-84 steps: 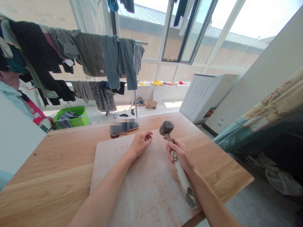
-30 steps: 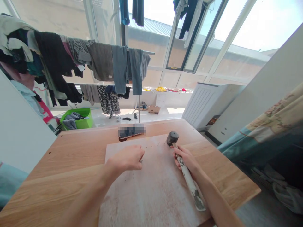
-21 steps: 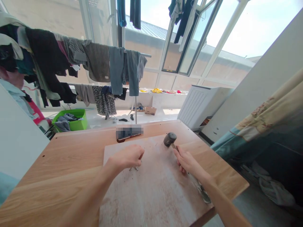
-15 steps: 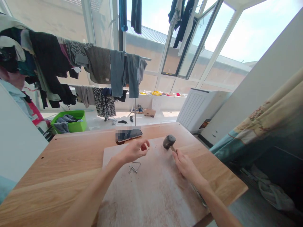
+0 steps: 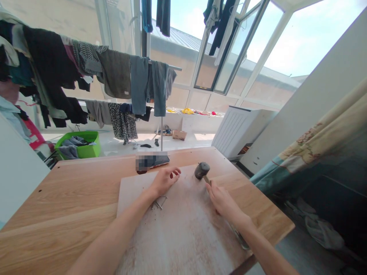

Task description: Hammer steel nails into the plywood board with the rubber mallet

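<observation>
My right hand [image 5: 222,198] grips the handle of a mallet [image 5: 202,170] with a dark, round head, held low over the right part of a pale, worn board [image 5: 183,233]. My left hand [image 5: 166,179] is over the board's far part, its fingers curled toward the thumb. Whatever may be pinched there is too small to make out. Several metal nails [image 5: 159,203] lie in a loose pile on the board just below my left wrist, partly covered by it. Small dark specks dot the board near them.
The board lies on a wooden table [image 5: 80,187]. A phone [image 5: 159,161], partly blurred out, rests near the far edge. A metal tool [image 5: 240,238] lies beneath my right forearm. Beyond stand a green basket [image 5: 91,149], a clothes rack [image 5: 174,68] and a white cabinet [image 5: 235,130].
My left hand has shifted slightly, and its wrist now covers part of the nails. My right hand still holds the mallet in nearly the same place. The view has turned a little.
</observation>
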Tool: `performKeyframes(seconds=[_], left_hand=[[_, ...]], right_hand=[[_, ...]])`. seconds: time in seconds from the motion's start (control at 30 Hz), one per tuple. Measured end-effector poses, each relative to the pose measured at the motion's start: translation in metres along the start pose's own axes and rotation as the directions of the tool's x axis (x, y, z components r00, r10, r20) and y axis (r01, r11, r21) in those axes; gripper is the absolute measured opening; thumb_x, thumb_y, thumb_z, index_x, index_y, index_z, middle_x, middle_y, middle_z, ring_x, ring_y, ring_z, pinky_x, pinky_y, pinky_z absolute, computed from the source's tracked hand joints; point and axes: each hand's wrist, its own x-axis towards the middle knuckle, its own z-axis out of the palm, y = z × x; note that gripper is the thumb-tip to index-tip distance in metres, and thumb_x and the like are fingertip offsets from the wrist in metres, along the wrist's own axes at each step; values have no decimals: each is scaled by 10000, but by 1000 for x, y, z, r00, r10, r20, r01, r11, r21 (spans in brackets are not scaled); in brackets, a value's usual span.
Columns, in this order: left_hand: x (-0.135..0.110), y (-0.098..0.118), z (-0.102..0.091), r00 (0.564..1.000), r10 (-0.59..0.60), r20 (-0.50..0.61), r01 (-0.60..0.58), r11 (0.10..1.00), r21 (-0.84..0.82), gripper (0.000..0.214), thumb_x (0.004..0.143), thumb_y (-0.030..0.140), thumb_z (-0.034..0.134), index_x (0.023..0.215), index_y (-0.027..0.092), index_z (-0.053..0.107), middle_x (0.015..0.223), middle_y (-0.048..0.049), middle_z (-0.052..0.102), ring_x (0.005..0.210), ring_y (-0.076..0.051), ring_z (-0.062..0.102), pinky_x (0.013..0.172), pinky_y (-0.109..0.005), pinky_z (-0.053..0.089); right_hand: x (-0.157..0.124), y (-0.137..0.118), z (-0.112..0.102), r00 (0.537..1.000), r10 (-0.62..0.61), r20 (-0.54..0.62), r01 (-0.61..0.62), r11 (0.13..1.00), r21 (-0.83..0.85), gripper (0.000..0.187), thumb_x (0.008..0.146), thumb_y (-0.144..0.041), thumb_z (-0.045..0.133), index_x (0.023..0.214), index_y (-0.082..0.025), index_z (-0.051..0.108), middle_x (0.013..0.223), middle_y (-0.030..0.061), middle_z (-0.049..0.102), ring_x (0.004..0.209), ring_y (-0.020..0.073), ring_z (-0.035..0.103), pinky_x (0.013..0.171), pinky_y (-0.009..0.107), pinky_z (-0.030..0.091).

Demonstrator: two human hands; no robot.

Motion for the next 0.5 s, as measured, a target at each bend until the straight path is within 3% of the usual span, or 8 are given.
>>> performKeyframes(seconds=[0.2, 0.37, 0.5], left_hand=[[-1, 1, -1, 999, 27, 25, -28, 999, 34, 141, 812, 212, 597, 883, 193, 718, 829, -8, 730, 670, -139, 600, 669, -248, 469], [-1, 4, -2, 999, 40, 19, -40, 999, 2, 94, 815, 228, 624, 828, 187, 707, 841, -14, 731, 702, -146, 623, 712, -255, 482], [0, 7, -2, 1000, -7, 21, 8, 999, -45, 125, 809, 195, 628, 913, 179, 696, 806, -19, 745, 705, -153, 631, 703, -259, 491]], right_hand=[[-8, 1, -11, 998, -58, -11, 59, 985, 163, 283, 921, -337, 531, 1126, -195, 667, 1109, 152, 729, 669, 210, 650, 620, 289, 451], [-6, -4, -14, 998, 19, -64, -1, 965, 263, 422, 976, -408, 423, 1282, -198, 624, 725, 63, 709, 627, 249, 657, 583, 310, 457], [-7, -15, -23, 996, 61, -72, -35, 947, 319, 482, 984, -441, 418, 1368, -203, 587, 602, 5, 632, 503, 210, 599, 520, 290, 442]])
